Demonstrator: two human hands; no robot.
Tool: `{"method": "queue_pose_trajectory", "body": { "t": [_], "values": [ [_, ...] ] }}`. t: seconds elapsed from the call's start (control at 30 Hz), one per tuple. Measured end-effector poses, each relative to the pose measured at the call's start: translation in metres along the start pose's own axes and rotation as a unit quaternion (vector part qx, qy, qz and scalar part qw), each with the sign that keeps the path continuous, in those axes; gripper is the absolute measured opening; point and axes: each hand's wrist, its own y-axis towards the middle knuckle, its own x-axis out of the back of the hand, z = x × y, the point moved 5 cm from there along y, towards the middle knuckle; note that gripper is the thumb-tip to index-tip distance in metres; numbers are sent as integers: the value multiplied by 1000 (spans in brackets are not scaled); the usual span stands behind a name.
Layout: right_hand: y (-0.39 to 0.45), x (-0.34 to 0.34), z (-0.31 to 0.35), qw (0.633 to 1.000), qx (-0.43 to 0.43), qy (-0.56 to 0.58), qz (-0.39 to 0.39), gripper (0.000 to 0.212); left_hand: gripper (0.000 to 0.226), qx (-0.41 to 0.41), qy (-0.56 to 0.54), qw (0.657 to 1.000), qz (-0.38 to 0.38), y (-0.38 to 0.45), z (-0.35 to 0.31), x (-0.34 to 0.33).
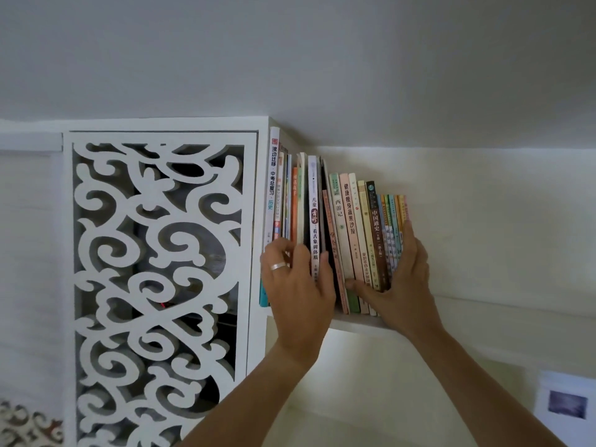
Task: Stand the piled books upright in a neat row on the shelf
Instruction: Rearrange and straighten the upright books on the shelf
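A row of books (351, 221) stands upright on the white shelf (358, 324), high against the wall; the right-hand books lean left. My left hand (300, 285), with a ring on one finger, is at the left books' spines. Its forefinger and thumb pinch the white-spined book (313, 214), and the other fingers curl against the neighbouring spines. My right hand (406, 279) braces the right end of the row: straight fingers lie flat on the last pink book (404, 206), and the thumb runs across the lower spines.
A white fretwork cabinet panel (154, 285) closes the shelf's left side. The ceiling hangs close above the books. To the right of the row the shelf board (500, 304) runs on along the wall. A small picture (566, 404) hangs lower right.
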Motion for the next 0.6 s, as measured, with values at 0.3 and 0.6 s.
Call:
{"method": "queue_pose_trajectory", "body": {
  "t": [0.3,0.6],
  "values": [
    [1,-2,-4,1000,-12,8,-3,144,29,70,38,994,70,8,-17,4],
    [0,-1,-5,999,-19,41,2,137,26,15,-32,998,-44,-19,-37,43]
  ]
}}
